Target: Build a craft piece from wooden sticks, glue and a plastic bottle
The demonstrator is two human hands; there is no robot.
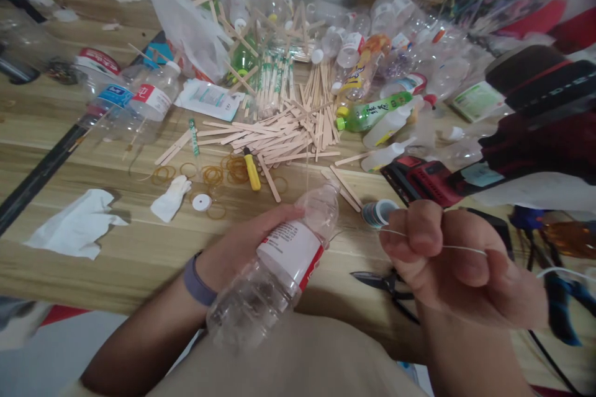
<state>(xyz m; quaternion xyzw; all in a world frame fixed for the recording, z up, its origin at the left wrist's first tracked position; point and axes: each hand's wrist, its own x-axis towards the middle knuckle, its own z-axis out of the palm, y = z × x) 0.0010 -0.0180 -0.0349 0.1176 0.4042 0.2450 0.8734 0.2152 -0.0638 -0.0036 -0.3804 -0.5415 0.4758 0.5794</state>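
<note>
My left hand (254,237) is wrapped around a clear plastic bottle (251,298) with a white and red label. The bottle lies tilted, its neck towards the upper right, and its mouth seems to have no cap. My right hand (447,260) is raised to the right of it, fingers curled on a thin white string (463,249). That string runs across the fingers; a faint line of it reaches left towards the bottle, but whether it is attached I cannot tell. Behind the right hand stands a spool of thread (379,213). Scissors (372,279) lie below, partly hidden by the wrist.
Wooden sticks (288,133) are heaped mid-table, with rubber bands (214,175) and a yellow-handled screwdriver (252,170) in front. Several plastic bottles crowd the back. A red and black power drill (516,118) stands right, near blue-handled pliers (561,307). Crumpled tissue (79,223) lies left.
</note>
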